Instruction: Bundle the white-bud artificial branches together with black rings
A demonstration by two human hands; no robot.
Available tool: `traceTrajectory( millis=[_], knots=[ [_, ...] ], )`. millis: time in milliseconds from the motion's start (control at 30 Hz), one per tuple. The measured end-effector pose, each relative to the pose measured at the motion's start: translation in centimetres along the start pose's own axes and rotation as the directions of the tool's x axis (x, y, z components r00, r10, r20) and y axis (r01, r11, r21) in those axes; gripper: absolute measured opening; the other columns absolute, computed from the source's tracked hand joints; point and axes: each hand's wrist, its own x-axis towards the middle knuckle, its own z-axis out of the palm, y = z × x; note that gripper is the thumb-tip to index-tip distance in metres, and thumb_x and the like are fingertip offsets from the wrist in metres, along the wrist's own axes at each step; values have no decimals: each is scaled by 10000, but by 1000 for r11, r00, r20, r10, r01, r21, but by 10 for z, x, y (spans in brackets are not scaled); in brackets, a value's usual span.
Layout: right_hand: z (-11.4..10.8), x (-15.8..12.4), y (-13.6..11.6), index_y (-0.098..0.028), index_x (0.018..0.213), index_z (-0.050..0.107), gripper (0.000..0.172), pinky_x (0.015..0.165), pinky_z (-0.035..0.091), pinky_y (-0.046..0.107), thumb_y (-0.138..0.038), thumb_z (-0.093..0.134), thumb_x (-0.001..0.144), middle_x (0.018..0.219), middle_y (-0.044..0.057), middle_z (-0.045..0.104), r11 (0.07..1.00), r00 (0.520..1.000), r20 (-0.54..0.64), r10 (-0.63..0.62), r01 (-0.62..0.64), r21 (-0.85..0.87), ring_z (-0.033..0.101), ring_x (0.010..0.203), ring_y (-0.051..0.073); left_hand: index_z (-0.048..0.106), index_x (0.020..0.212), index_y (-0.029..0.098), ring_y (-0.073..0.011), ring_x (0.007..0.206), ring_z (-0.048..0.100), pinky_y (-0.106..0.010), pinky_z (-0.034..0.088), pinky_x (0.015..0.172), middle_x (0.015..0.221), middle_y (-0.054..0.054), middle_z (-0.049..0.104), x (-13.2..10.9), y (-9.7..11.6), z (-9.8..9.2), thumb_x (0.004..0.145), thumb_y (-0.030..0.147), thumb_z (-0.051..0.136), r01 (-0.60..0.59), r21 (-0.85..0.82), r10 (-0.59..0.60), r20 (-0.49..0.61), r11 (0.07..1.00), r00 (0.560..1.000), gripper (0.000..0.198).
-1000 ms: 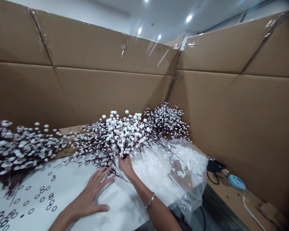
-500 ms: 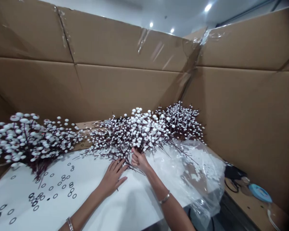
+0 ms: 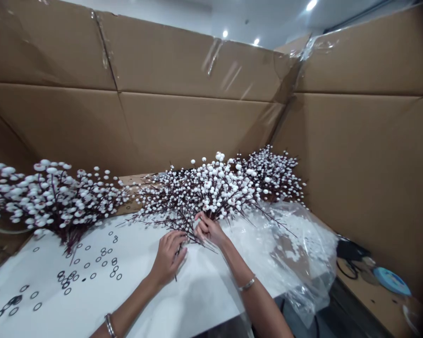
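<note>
Our right hand point(image 3: 209, 230) is clenched around the dark stems of a bunch of artificial white-berry branches point(image 3: 215, 190), just below the thick of the berries. Our left hand point(image 3: 168, 257) sits just beside it, palm down, its fingers curved over the lower twigs; from this head-worn view we cannot tell whether they are gripping. A metal bangle point(image 3: 109, 325) circles our left wrist and a thin bracelet point(image 3: 247, 283) circles our right.

The bunch lies across the far part of a white tabletop point(image 3: 197, 300), its round white berries crowded on fine, dark reddish-brown twigs that fan out past our hands. A second bunch point(image 3: 52, 197) lies to our left, and a third point(image 3: 272, 173) stands behind the one we hold, close against it. Small black rings point(image 3: 91, 267) are scattered over the tabletop in front of the left bunch.

To our right, a clear plastic bag point(image 3: 296, 249) holding white bits spills over the tabletop edge. Beyond it, on a cardboard ledge point(image 3: 373, 305), are a coiled black cable point(image 3: 347, 270) and a round blue disc point(image 3: 391, 281), with any marking on it too small to read. Tall cardboard walls point(image 3: 197, 131), joined with clear tape point(image 3: 211, 56), rise behind everything, and we can read no writing on them.
</note>
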Motion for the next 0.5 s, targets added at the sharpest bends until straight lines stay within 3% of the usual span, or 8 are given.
traceTrajectory(
  millis=[67, 133, 233, 333, 500],
  knots=[
    [3, 0, 1, -193, 891, 615, 461, 772, 504, 305, -647, 637, 813, 389, -138, 225, 999, 1000, 5, -13, 13, -43, 572, 466, 138, 600, 1173, 226, -266, 1236, 465, -474, 373, 1046, 1249, -94, 616, 1, 2, 2, 982, 288, 431, 17, -47, -19, -33, 999, 999, 262],
    [7, -2, 1, -187, 945, 629, 456, 817, 501, 310, -629, 626, 831, 387, -131, 254, 998, 999, 19, -28, 29, -56, 641, 555, 161, 600, 1145, 222, -256, 1200, 488, -457, 377, 1034, 1210, -88, 631, 3, 4, 4, 987, 296, 425, 37, -92, -43, -63, 995, 997, 247],
    [12, -4, 2, -189, 1072, 619, 423, 790, 509, 301, -570, 567, 895, 411, -97, 444, 998, 998, 50, -49, 51, -37, 676, 618, 171, 595, 1130, 219, -242, 1145, 524, -437, 390, 1014, 1159, -81, 645, 6, 7, 8, 990, 316, 427, 75, -148, -92, -115, 986, 989, 239],
    [20, -6, 4, -193, 1103, 597, 390, 824, 518, 311, -533, 539, 920, 586, -15, 668, 999, 1000, 20, -17, 18, -26, 725, 792, 192, 585, 1138, 221, -241, 1138, 544, -428, 397, 1007, 1167, -83, 642, 9, 13, 12, 989, 353, 435, 112, -204, -145, -156, 973, 977, 250],
    [29, -6, 8, -200, 1076, 584, 349, 851, 541, 342, -510, 558, 917, 738, 39, 747, 998, 1000, 8, 17, -18, 65, 663, 1135, 224, 565, 1167, 199, -254, 1116, 557, -428, 418, 982, 1140, -109, 633, 11, 22, 17, 973, 384, 474, 123, -255, -170, -173, 959, 970, 283]
  ],
)
